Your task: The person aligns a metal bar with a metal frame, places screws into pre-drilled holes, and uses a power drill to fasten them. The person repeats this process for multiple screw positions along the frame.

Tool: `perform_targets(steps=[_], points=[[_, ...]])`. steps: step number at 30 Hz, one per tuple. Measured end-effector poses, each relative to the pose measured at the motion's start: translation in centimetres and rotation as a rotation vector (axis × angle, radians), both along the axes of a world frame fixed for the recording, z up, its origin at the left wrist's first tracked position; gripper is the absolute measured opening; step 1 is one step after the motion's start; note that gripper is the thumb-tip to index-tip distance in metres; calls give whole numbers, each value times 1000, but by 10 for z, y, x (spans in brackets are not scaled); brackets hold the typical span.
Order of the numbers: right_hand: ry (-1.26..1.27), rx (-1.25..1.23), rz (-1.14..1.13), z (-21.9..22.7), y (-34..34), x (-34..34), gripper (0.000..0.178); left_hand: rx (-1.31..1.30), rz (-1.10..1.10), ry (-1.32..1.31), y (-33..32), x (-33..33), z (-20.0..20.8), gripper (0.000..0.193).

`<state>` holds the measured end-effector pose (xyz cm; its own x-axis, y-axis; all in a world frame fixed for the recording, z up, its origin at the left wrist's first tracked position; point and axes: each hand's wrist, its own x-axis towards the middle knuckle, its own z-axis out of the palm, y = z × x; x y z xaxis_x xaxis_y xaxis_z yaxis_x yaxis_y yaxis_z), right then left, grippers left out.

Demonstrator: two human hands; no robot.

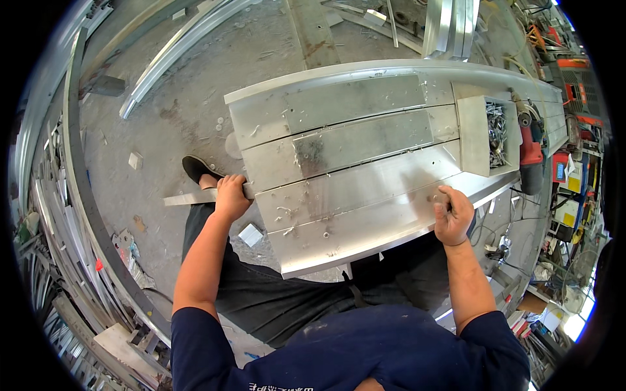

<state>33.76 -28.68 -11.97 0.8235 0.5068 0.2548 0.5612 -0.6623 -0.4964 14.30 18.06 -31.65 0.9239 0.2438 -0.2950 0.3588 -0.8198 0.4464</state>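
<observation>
my left grip point(232, 198) clasps a metal bar point(188, 197), not yet laid on the bench point(365, 226); my right grip's point(453, 216) state i cannot tell.

The bench point(352, 241) is glossy metal, the partly covered strip point(191, 197) apparently matt metal.

- Strip point(186, 197): flat, narrow, pale grey metal;
- gripped toward its right end, its left end jutting free;
- held crosswise, just beside the left end of the bench point(365, 228)
</observation>
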Motion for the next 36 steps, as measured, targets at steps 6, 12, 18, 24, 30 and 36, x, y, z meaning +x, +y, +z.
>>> perform_targets(steps=[6, 12, 18, 24, 30, 36], points=[[-24, 18, 6, -3, -3, -2, 39, 398, 3, 189, -16, 6, 15, 34], [-142, 46, 54, -1, -8, 0, 37, 193, 312, 435, -25, 28, 17, 40], [66, 228, 0, 51, -13, 15, 34, 257, 96, 285, 10, -6, -36, 51], [67, 123, -318, 94, -47, 111, 30, 194, 27, 272, 5, -4, -33, 57], [74, 23, -236, 97, -29, 127, 27, 223, -26, 193, 0, 1, -16, 48], [-9, -181, -242, 72, -33, 142, 27, 128, 34, 167, 15, -13, -29, 37]])
